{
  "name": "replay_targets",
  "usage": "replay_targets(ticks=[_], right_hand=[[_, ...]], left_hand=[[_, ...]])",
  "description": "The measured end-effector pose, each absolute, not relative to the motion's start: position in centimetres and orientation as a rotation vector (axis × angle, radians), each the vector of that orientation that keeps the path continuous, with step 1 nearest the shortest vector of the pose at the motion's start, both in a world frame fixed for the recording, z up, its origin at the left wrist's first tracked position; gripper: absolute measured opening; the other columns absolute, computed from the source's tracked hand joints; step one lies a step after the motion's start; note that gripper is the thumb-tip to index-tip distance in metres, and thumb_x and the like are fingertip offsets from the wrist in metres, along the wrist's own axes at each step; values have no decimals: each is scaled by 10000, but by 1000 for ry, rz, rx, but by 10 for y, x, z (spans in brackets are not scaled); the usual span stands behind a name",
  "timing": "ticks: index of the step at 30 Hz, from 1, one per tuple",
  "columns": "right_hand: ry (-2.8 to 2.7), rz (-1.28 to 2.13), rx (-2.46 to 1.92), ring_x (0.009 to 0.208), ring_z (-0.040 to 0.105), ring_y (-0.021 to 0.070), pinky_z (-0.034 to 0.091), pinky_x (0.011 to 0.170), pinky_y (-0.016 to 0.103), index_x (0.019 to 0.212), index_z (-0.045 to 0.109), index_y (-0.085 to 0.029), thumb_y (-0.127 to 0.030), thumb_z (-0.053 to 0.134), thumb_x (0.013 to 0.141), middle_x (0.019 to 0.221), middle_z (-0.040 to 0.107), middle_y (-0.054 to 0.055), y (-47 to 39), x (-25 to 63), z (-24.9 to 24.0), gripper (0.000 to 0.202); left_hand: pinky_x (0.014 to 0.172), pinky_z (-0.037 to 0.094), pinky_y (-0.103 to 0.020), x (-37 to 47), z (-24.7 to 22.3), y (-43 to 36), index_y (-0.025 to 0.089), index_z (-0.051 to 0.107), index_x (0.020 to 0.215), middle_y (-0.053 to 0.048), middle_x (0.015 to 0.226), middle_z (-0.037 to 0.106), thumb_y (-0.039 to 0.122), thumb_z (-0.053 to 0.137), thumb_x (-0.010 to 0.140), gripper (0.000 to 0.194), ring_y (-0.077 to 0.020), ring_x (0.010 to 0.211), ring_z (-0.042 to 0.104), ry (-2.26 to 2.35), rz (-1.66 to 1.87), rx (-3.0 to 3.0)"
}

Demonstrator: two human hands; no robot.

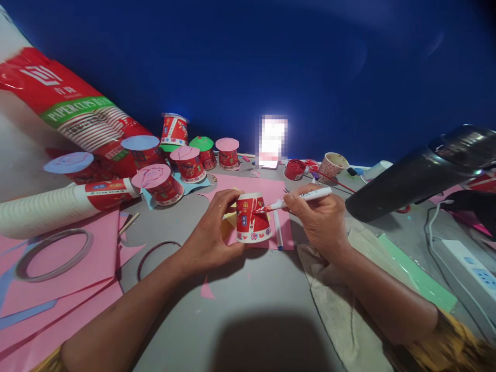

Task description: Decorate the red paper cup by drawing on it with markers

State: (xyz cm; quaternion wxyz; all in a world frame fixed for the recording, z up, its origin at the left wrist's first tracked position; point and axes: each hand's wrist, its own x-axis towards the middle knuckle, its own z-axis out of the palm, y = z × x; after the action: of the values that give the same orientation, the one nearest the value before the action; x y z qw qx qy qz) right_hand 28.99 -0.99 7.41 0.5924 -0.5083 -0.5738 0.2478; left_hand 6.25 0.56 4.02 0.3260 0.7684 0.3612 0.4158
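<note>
Near the middle of the table my left hand (209, 232) grips a red and white paper cup (248, 214), upside down, by its left side. My right hand (321, 219) is closed around a white marker pen (318, 194). The pen's red-smeared tip meets the cup's printed wall, where wet-looking red marks show. Under and behind the cup lies a sheet of pink paper (267, 185). On that sheet, right of the cup, rests a second white pen (278, 227) with a blue end.
Several upturned cups with paper discs, such as one pink disc (151, 175), stand back left near a bagged cup stack (93, 119). A tape roll (23, 266) lies left. Right are a dark flask (399, 178), a cloth (349, 310) and a power strip (470, 266). A lit phone (272, 142) stands behind.
</note>
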Motion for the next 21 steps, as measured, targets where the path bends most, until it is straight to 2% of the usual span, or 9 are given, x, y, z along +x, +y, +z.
replay_targets(ticks=[5,13,17,21], right_hand=[[-1425,613,-1222,532,611,138,476,488,265,652,720,-226,-404,851,854,604,706,-6,-14,289,74,299],[-1435,419,-1189,518,563,116,457,504,260,675,732,-233,-301,820,847,614,702,-25,-14,288,76,205],[-1530,481,-1172,540,597,128,476,515,262,678,730,-232,-317,809,854,633,724,-12,-16,290,75,210],[-1483,394,-1164,555,595,133,483,528,272,706,742,-240,-343,785,888,660,731,-8,-15,290,74,214]], left_hand=[[1177,559,-569,61,38,8,288,475,1415,-105,1436,578,332,909,767,781,-349,1348,641,941,1077,2044],[1147,584,-565,61,39,6,290,469,1418,-97,1439,567,377,924,766,800,-340,1335,644,975,1072,2050],[1157,574,-571,62,41,6,289,486,1395,-94,1414,578,357,905,783,745,-337,1328,648,980,1063,2038],[1160,571,-577,61,38,7,294,476,1419,-94,1436,569,334,913,761,791,-341,1337,640,979,1067,2055]])
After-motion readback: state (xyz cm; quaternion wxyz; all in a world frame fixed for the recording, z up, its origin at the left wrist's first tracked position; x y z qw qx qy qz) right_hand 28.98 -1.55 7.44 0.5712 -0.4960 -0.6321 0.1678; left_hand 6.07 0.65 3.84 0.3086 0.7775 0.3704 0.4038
